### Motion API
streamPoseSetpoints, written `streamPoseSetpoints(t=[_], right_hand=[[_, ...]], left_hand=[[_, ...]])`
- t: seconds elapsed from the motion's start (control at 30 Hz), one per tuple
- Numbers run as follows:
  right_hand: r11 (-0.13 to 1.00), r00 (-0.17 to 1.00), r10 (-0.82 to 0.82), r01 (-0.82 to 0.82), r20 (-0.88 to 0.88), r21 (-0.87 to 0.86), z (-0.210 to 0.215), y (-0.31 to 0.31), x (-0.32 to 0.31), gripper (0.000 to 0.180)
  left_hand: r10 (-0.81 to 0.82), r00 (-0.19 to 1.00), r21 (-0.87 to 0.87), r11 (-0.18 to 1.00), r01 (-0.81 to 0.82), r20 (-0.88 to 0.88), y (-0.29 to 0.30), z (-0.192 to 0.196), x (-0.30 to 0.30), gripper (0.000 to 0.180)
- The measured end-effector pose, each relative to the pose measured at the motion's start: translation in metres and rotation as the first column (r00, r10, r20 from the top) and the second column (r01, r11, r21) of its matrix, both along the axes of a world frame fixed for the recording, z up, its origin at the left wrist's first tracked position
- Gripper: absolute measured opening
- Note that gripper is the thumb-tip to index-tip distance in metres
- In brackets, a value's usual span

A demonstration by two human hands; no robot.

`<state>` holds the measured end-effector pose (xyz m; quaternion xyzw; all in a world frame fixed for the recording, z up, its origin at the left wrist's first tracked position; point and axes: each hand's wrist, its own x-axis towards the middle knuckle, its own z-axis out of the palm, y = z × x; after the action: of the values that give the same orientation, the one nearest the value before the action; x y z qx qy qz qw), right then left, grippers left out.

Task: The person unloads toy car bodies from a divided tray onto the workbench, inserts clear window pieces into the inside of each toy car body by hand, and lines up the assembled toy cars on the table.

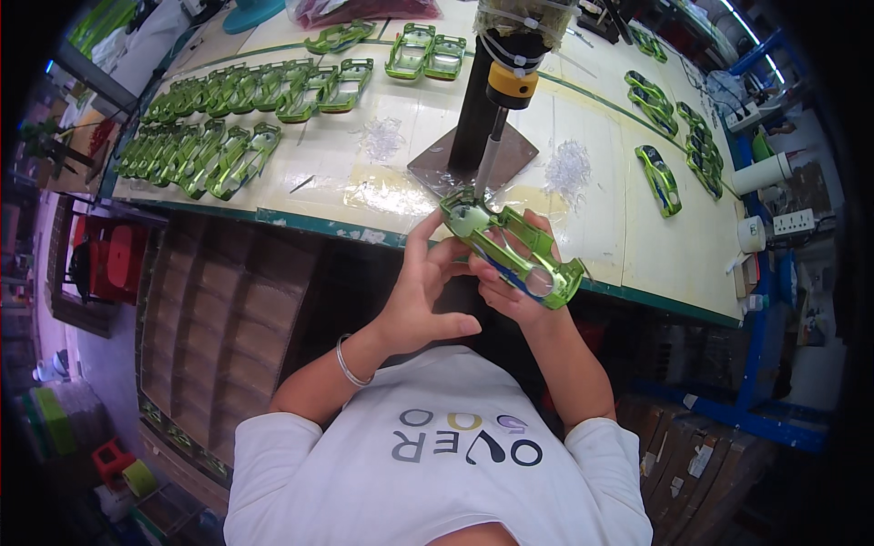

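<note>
A green plastic toy car body shell (514, 250) with open window cutouts is tilted in front of me at the table's front edge. My right hand (514, 296) grips it from below and along its near side, with fingers wrapped round the frame. My left hand (419, 291) is beside its far left end, fingers stretched out and thumb apart; the fingertips are at the shell's edge, and I cannot tell how firmly they touch. The bit of a post-mounted electric screwdriver (510, 86) points down at the shell's far end. Whether it touches a screw is hidden.
Rows of similar green shells (205, 164) lie at the table's left, with more shells (657, 180) at the right. Small clear pieces lie in a left pile (382, 138) and a right pile (568, 171), beside the post's metal base (432, 162). A compartmented brown rack (218, 318) stands below left.
</note>
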<state>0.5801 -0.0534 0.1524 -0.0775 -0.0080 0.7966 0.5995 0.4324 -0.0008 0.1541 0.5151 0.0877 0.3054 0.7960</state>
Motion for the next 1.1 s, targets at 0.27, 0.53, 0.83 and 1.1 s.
streamPoseSetpoints(t=[0.27, 0.53, 0.83, 1.1], right_hand=[[0.997, 0.989, 0.057, -0.049, -0.137, 0.063, 0.0019, 0.0014, 0.0039, 0.055], [0.989, 0.981, 0.044, -0.016, -0.188, 0.145, -0.0014, 0.0002, 0.004, 0.064], [0.994, 0.98, 0.009, 0.012, -0.201, 0.107, -0.0007, 0.0001, 0.0052, 0.064], [0.992, 0.972, 0.086, -0.064, -0.217, 0.109, -0.0053, -0.0019, 0.0084, 0.058]], left_hand=[[-0.057, 0.998, 0.11, 0.992, 0.058, -0.012, 0.0012, 0.0023, -0.0037, 0.109], [-0.093, 0.996, 0.135, 0.986, 0.095, -0.015, 0.0009, 0.0051, -0.0042, 0.112], [-0.112, 0.993, 0.173, 0.978, 0.115, -0.022, 0.002, 0.0071, -0.0041, 0.113], [-0.11, 0.994, 0.137, 0.984, 0.11, -0.012, -0.0016, 0.0055, -0.004, 0.113]])
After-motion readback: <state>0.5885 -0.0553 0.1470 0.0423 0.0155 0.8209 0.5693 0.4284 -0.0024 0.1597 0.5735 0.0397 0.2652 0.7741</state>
